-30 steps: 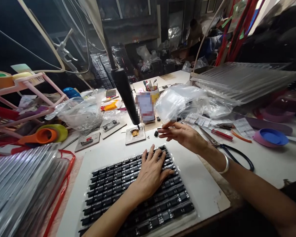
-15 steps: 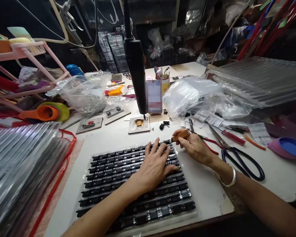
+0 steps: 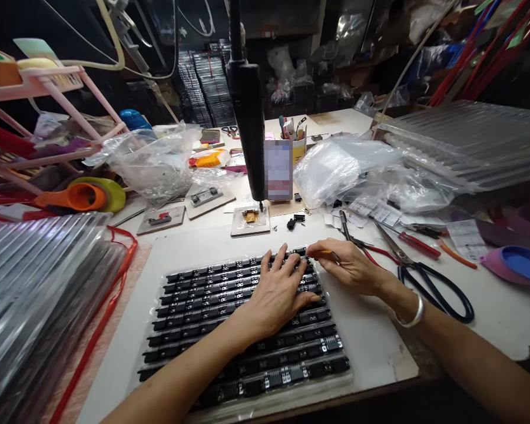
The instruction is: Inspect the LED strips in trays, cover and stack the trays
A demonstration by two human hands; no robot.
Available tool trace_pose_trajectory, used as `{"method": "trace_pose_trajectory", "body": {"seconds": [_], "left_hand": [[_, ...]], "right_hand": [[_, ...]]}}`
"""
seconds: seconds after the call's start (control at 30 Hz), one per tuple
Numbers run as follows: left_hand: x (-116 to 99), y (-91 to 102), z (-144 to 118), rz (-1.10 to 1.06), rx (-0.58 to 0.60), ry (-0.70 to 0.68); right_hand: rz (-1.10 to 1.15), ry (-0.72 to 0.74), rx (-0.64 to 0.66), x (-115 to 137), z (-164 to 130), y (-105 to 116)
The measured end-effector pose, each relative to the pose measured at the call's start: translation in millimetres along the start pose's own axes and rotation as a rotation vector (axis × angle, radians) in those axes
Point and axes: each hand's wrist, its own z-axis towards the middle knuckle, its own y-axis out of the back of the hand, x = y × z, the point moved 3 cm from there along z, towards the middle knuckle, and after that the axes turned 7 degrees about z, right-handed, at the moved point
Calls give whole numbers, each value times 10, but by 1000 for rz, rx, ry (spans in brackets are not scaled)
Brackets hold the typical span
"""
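A clear plastic tray [image 3: 352,377] is packed with rows of small black parts [image 3: 203,299], some showing white or metallic pins. My left hand [image 3: 276,291] lies across the tray's right half, fingers spread over the parts. Beside the tray's far right corner, my right hand [image 3: 351,265] is closed round a small wooden-handled tool [image 3: 329,254]. Its working end points left at the last part of the far row; fingers hide most of it, so its exact kind cannot be made out.
Large scissors [image 3: 437,291], pliers [image 3: 371,250] and a red screwdriver [image 3: 419,244] lie to the right. A black electric driver [image 3: 249,129] hangs above a small fixture block [image 3: 249,221]. Stacked clear trays [image 3: 39,306] stand left; plastic bags [image 3: 348,168] lie behind.
My right hand has turned the tool over, so less of its wooden handle shows, and its fingers sit closer to the tray's corner. My left hand stays in place.
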Motion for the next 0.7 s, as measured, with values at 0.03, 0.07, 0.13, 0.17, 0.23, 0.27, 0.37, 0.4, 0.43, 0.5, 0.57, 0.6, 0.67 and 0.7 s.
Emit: {"method": "trace_pose_trajectory", "body": {"seconds": [0.03,0.07,0.13,0.17,0.23,0.27,0.37,0.4,0.43,0.5,0.57,0.6,0.67,0.7], "left_hand": [[1,0,1,1,-7,-1],[3,0,2,2,-11,0],[8,-4,2,6,-14,1],[9,-7,1,9,-10,0],[8,-15,-2,19,4,-2],[5,-14,-4,24,11,1],[-6,28,-7,15,46,15],[-9,66,-7,6,55,19],[-9,120,-6,-1,56,25],[6,279,-11,-1,28,41],[42,493,-34,15,-26,59],[68,611,-55,21,-56,66],[139,849,-122,22,-118,73],[184,962,-169,16,-153,77]], "right_hand": [[-9,34,17,2,0,6],[-4,46,28,-2,2,10],[43,3,28,-24,11,16],[70,-34,9,-40,17,22],[127,-98,-88,-73,30,57],[159,-118,-162,-90,34,86],[252,-169,-400,-147,32,186],[263,-192,-448,-164,29,208],[252,-210,-467,-174,28,220],[162,-225,-436,-173,29,210],[16,-208,-373,-153,28,168],[-61,-193,-346,-145,24,141],[-196,-177,-288,-151,12,75],[-250,-177,-257,-167,6,41]]}}
